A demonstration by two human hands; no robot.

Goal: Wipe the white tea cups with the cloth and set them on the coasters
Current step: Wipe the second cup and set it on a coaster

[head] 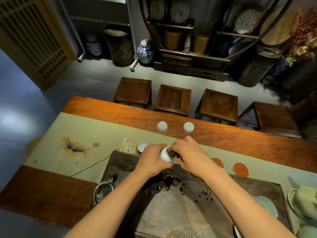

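Note:
My left hand [152,158] grips a white tea cup [165,155] tipped on its side above the far edge of the dark tea tray [223,182]. My right hand [187,155] pinches a dark cloth [173,154] pressed against the cup's mouth. Another white cup [142,146] stands upright on a coaster just left of my hands. Two orange coasters [241,169] [217,162] lie bare on the runner to the right. Two more white cups [162,126] [188,127] sit upside down on the wooden table further back.
Dark tea leaves [171,181] are scattered over the tray. A glass strainer [103,191] sits at the tray's left, a pale green teapot [305,205] and a lid dish [267,206] at the right. Several wooden stools [173,98] line the far side of the table.

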